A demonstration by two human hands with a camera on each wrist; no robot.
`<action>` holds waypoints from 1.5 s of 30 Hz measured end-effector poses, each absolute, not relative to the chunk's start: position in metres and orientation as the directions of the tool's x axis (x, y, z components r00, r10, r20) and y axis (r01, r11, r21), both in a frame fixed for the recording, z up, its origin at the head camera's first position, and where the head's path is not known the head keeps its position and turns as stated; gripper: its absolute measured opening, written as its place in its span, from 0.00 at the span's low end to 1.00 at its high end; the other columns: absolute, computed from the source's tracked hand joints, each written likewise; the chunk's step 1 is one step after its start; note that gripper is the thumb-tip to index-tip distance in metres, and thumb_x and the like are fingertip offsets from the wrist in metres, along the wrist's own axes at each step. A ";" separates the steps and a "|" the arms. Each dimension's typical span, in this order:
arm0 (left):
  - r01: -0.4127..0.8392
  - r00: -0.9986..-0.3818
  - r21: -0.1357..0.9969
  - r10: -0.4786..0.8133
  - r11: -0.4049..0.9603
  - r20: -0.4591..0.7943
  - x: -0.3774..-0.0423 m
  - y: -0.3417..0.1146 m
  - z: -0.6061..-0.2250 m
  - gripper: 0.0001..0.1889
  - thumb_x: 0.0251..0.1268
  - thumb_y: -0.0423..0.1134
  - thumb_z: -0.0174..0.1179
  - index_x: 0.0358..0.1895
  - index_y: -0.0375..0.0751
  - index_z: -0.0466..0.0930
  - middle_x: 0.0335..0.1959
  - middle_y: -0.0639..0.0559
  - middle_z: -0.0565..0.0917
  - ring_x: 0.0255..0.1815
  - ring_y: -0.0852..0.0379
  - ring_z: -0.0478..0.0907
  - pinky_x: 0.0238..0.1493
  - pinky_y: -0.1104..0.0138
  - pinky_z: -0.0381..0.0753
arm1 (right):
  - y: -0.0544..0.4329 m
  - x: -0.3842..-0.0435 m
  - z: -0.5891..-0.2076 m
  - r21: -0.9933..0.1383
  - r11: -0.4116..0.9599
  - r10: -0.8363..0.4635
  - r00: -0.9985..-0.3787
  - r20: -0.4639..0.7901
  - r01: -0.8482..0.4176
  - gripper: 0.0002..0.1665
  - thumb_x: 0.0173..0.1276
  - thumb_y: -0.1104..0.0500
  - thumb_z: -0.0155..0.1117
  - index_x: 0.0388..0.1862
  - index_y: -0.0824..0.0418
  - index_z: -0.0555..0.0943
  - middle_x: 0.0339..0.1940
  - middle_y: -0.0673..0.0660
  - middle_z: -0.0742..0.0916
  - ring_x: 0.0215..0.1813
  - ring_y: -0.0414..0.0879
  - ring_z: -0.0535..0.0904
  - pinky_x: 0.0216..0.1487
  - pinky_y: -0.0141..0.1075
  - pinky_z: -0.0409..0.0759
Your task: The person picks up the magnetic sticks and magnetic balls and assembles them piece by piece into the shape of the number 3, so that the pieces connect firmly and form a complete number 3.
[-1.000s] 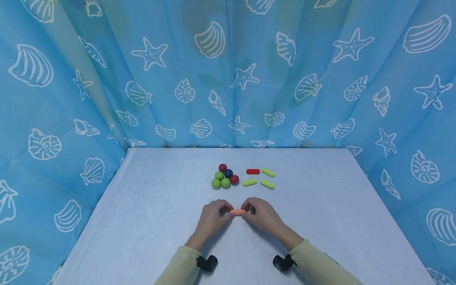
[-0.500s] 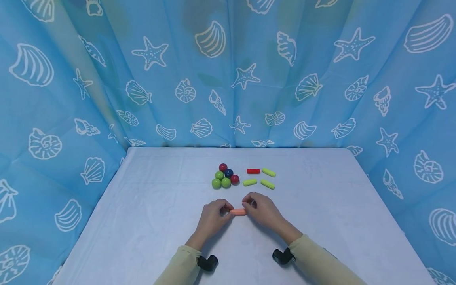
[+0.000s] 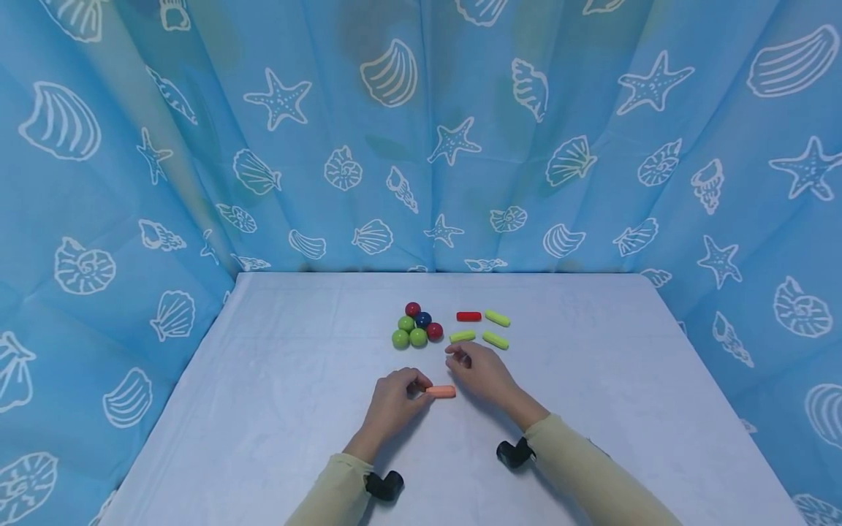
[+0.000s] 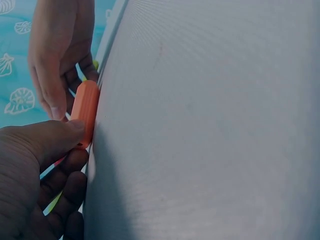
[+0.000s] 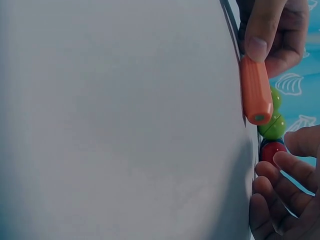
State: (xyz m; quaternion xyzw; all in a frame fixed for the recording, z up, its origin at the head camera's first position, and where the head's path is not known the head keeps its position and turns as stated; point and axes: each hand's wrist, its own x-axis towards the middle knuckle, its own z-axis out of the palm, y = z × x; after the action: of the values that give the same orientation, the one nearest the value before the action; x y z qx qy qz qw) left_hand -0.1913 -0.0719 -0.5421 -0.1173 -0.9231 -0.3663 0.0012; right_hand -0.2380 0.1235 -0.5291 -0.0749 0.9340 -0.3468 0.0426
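My left hand pinches the left end of a short orange ribbed stick between thumb and fingers. The stick lies level, close over the white table, and its free end shows a small greenish dot. Farther forward and to the right, my right hand is apart from the stick, its fingers loosely bent with nothing between them. Its fingertips are just short of a yellow-green stick. Right of the red ball in the head view, that hand sits low over the cloth.
Beyond the hands, three green balls, a blue ball and another red ball are grouped together. Beside them lie a red stick and two more yellow-green sticks, the upper stick and lower stick. A shell-patterned curtain surrounds the table.
My right hand has let go of the orange stick's right end and moved forward toward the yellow-green sticks. My left hand keeps its pinch in the same place.
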 end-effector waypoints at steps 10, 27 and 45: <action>0.215 -0.973 0.673 0.213 0.707 0.087 -0.192 -0.071 -0.541 0.07 0.63 0.39 0.72 0.41 0.51 0.85 0.37 0.60 0.84 0.40 0.60 0.76 0.46 0.63 0.79 | 0.120 -0.254 -0.526 -0.672 0.731 -0.176 -0.984 -0.019 -0.117 0.20 0.72 0.53 0.67 0.62 0.50 0.81 0.43 0.48 0.85 0.42 0.44 0.77 0.46 0.39 0.80; 0.186 -0.977 0.685 0.209 0.705 0.050 -0.193 -0.072 -0.539 0.07 0.63 0.40 0.72 0.42 0.52 0.85 0.37 0.60 0.84 0.39 0.61 0.76 0.46 0.64 0.79 | 0.113 -0.276 -0.530 -0.676 0.734 -0.109 -0.994 -0.032 -0.059 0.27 0.70 0.52 0.69 0.67 0.52 0.76 0.50 0.53 0.85 0.46 0.47 0.79 0.50 0.41 0.82; 0.189 -0.976 0.674 0.212 0.714 0.049 -0.195 -0.072 -0.543 0.06 0.63 0.42 0.72 0.41 0.52 0.86 0.36 0.61 0.83 0.38 0.61 0.75 0.44 0.64 0.79 | 0.105 -0.291 -0.532 -0.680 0.720 -0.152 -0.988 0.039 -0.138 0.28 0.68 0.52 0.73 0.65 0.50 0.77 0.50 0.53 0.87 0.44 0.47 0.79 0.48 0.41 0.80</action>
State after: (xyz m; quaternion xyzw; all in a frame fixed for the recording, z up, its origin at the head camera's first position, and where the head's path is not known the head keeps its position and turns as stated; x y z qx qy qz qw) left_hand -0.1951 -0.0720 -0.5427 -0.1084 -0.9257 -0.3620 -0.0159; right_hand -0.2910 0.1049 -0.5322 -0.0783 0.9274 -0.3656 0.0096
